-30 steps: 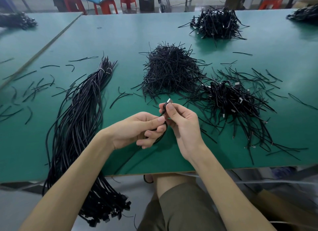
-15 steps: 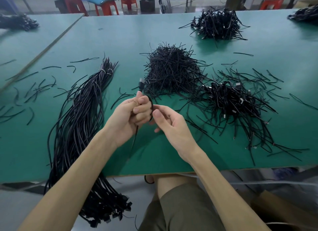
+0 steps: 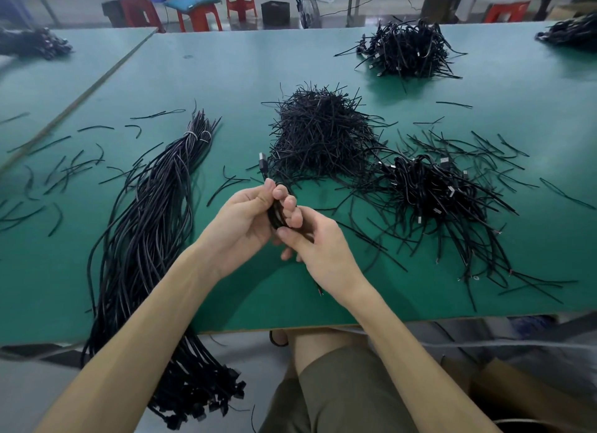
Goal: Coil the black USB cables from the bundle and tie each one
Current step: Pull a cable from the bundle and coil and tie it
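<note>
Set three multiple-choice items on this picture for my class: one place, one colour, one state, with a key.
1. The long cable bundle lies: A left of the left hand; B right of it; C on a stool.
2. The table top is: A red; B green; C white.
3. The left hand: A lies flat; B grips a coiled cable; C holds scissors.
Key: 1 A, it runs along that hand's left; 2 B, the surface is green; 3 B, fingers curl round black loops.

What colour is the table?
The table is green; the head view shows it best.
</note>
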`<action>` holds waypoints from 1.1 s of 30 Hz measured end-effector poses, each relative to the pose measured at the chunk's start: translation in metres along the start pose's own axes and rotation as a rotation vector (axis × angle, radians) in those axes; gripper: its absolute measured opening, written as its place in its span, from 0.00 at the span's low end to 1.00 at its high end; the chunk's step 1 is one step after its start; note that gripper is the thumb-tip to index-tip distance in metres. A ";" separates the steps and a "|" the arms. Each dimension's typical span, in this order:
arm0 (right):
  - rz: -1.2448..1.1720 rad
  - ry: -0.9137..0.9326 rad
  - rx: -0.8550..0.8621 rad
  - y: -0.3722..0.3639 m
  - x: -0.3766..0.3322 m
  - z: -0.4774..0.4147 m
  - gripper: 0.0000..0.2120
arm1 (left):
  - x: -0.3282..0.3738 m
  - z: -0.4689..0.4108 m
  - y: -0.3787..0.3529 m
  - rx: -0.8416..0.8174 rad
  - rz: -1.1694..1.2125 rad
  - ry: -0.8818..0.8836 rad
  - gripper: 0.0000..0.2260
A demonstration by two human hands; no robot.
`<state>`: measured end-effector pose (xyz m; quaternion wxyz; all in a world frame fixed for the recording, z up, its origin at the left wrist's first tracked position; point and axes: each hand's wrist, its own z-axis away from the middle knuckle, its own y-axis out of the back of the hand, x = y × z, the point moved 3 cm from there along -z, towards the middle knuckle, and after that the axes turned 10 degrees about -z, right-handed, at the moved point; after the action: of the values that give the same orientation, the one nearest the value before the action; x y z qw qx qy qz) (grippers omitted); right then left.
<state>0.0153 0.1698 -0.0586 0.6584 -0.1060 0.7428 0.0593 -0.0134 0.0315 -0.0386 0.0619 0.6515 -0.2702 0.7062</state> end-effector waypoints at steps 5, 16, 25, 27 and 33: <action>-0.069 0.009 -0.002 0.000 0.001 -0.001 0.16 | 0.000 0.001 -0.005 -0.057 -0.025 0.007 0.13; -0.004 0.026 0.043 0.000 0.004 -0.002 0.05 | 0.003 0.000 -0.006 -0.015 -0.139 0.037 0.13; 0.084 0.085 0.040 -0.001 -0.002 -0.002 0.05 | -0.001 0.002 -0.002 0.104 -0.326 -0.118 0.13; 0.072 0.070 0.048 0.000 -0.002 -0.002 0.04 | -0.001 0.003 -0.003 0.100 -0.372 -0.149 0.13; 0.115 0.030 0.072 -0.002 -0.001 0.000 0.07 | 0.000 0.005 -0.008 0.053 -0.424 -0.150 0.14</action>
<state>0.0162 0.1683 -0.0571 0.6463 -0.0403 0.7589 0.0687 -0.0057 0.0359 -0.0357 0.1716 0.7459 -0.1124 0.6337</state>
